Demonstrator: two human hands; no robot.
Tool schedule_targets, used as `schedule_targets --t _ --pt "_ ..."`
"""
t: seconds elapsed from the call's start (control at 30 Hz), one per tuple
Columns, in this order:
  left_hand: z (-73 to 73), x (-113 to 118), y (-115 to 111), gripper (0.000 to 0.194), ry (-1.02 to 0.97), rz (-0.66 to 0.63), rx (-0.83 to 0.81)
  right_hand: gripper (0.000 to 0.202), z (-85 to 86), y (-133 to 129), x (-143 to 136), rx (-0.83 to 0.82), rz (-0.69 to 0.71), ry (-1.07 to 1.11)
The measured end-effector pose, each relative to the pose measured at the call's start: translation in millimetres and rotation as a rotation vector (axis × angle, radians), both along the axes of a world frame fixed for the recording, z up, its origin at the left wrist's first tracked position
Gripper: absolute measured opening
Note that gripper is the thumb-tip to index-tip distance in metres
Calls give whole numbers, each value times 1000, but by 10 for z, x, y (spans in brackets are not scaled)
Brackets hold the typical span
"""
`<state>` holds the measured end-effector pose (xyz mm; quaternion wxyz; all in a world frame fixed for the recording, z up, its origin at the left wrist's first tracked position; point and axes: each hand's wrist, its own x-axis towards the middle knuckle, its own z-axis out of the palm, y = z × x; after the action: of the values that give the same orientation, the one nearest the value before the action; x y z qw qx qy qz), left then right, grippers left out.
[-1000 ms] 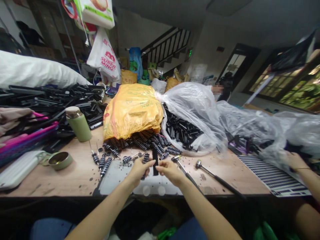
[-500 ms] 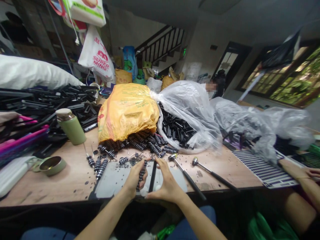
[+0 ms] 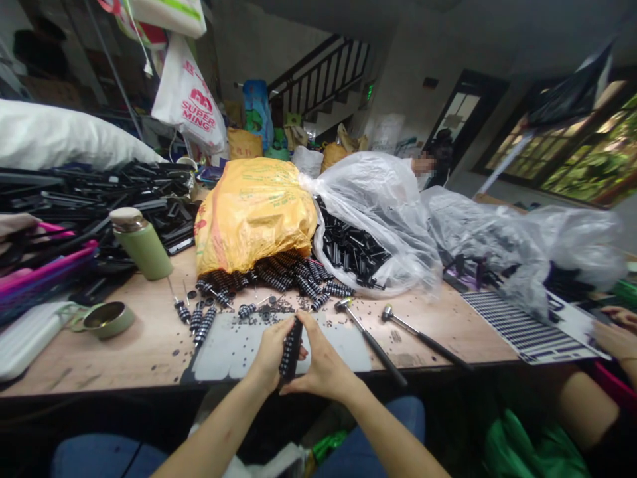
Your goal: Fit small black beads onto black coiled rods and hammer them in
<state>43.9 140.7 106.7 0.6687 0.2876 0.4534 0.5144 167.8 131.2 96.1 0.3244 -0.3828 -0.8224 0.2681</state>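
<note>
My left hand (image 3: 267, 353) is closed around a black-and-white ribbed piece (image 3: 286, 355), held upright over the front edge of the grey board (image 3: 226, 348). My right hand (image 3: 326, 364) grips a slim black plastic strip (image 3: 298, 332) by its two ends, thumb at the bottom and fingertips at the top. The strip lies against the right side of the ribbed piece; whether the two are joined I cannot tell. Similar ribbed pieces (image 3: 203, 325) lie left of the board, and more spill from the yellow sack (image 3: 256, 212).
Two hammers (image 3: 371, 340) (image 3: 425, 342) lie to the right. Small black bits (image 3: 279, 309) are scattered behind the board. A clear bag of black strips (image 3: 355, 252), a green flask (image 3: 144, 245) and a cup (image 3: 107, 320) stand around. Another person's hand (image 3: 617, 335) is at far right.
My right hand has brought the black strip leftward against the ribbed piece in my left hand; before, there was a gap between them. The view has shifted slightly.
</note>
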Motion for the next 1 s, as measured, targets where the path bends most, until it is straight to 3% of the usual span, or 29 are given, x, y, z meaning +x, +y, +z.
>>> schedule_targets --t 0.23,0.4,0.53,0.6,0.73,0.83,0.9,1.0 --pt "-37 43 34 19 32 -95 -83 107 -94 -22 -12 -33 -122 151" --pt "-12 91 55 19 61 -110 -146 108 -153 -48 8 -115 -129 193" --pt "-105 104 94 24 108 -155 -146 105 -205 -38 22 -107 -187 147" --pt "-228 108 110 26 258 -193 4 105 -296 -18 2 -58 -264 95" --pt "-577 132 112 39 898 -224 545 85 -564 31 -5 25 -426 -83" --pt "-816 106 123 44 1267 -315 767 76 -668 76 197 52 -443 -225" --pt "-917 46 142 45 1379 -401 897 69 -648 117 463 84 -596 -353" --pt "-975 -58 164 46 1431 -448 1085 29 -540 157 898 50 -927 -628"
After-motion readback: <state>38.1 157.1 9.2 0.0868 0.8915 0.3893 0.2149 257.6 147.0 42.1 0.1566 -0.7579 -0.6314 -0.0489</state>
